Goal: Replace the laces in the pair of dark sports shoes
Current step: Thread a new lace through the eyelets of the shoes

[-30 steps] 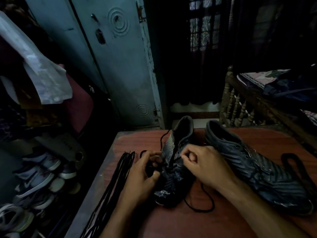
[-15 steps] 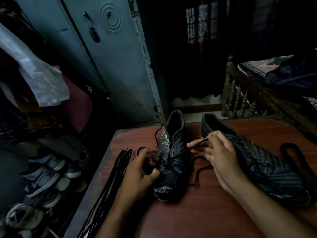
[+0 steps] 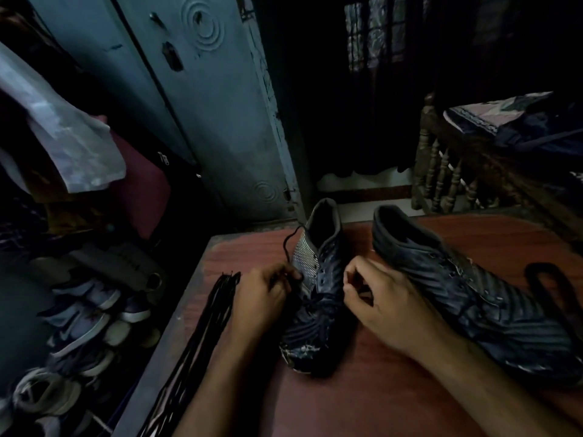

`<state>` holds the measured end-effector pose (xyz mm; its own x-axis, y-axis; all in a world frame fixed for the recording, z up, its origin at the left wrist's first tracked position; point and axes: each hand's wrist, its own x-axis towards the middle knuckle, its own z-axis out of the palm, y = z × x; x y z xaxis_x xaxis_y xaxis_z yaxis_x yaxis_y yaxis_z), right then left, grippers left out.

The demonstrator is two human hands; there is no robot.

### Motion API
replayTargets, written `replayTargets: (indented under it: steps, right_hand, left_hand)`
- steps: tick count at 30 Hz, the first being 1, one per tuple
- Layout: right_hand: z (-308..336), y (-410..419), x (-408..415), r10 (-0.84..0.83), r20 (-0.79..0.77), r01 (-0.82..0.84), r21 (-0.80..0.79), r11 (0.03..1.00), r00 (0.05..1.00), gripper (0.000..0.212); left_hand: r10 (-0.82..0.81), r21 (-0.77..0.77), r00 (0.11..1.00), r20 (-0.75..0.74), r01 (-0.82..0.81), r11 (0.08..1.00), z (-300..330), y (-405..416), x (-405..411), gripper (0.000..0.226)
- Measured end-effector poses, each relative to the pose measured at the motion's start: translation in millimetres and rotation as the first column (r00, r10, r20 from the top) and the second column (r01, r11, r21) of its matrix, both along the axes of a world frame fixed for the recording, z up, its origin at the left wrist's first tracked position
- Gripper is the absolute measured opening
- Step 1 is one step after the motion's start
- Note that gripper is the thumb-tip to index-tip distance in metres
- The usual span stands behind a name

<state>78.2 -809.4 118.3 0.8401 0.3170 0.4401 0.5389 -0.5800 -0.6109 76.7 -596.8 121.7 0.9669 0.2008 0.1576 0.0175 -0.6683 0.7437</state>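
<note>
Two dark sports shoes stand on a reddish wooden table [image 3: 362,398]. The left shoe [image 3: 318,329] points toward me, with a black lace [image 3: 287,244] still threaded through its lower eyelets. My left hand [image 3: 262,294] pinches that lace at the shoe's left side. My right hand [image 3: 378,298] is at the shoe's right side with curled fingers at the eyelets; the dim light hides whether it pinches lace. The right shoe [image 3: 473,298] lies unlaced beside it.
A bundle of black laces [image 3: 202,342] lies along the table's left edge. Another black lace loop [image 3: 549,279] rests at the far right. Several sneakers [image 3: 79,326] are piled on the floor left. A blue metal door [image 3: 220,105] and wooden railing [image 3: 448,171] stand behind.
My right hand, which had pulled a lace end out to the right half a second ago, has come back to the left shoe's eyelets. My left hand stayed at the shoe's left side.
</note>
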Motion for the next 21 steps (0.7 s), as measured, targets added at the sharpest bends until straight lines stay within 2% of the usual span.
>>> replayTargets:
  steps: [2,4,8,12,17,21]
  right_hand:
    - [1,-1,2,-0.016,-0.074,0.01,-0.085,0.996,0.997,0.016]
    - [1,-1,1,-0.018,-0.125,0.009,-0.069,0.998,0.992,0.014]
    - [1,0,1,-0.055,-0.085,0.06,0.058,0.996,0.995,0.007]
    - [-4,2,3,-0.108,-0.183,0.158,0.288,0.944,0.977,0.008]
    - [-4,12,3,0.089,-0.267,0.109,0.642,0.759,0.959,0.012]
    - [6,9,3,0.147,-0.276,0.13,0.777,0.616,0.95,0.011]
  left_hand:
    - [-0.009,0.005,1.0,0.003,0.009,1.0,-4,3,5,0.037]
    - [-0.005,0.004,1.0,0.014,0.005,1.0,-6,6,9,0.037]
    - [-0.019,0.019,1.0,0.023,0.019,1.0,-10,8,11,0.033]
    - [-0.018,0.081,0.999,0.028,0.016,0.997,-11,10,14,0.031]
    - [-0.009,0.107,1.0,0.029,0.005,0.994,-14,13,16,0.034]
    - [-0.02,0.104,0.999,0.038,0.016,0.994,-14,13,17,0.033]
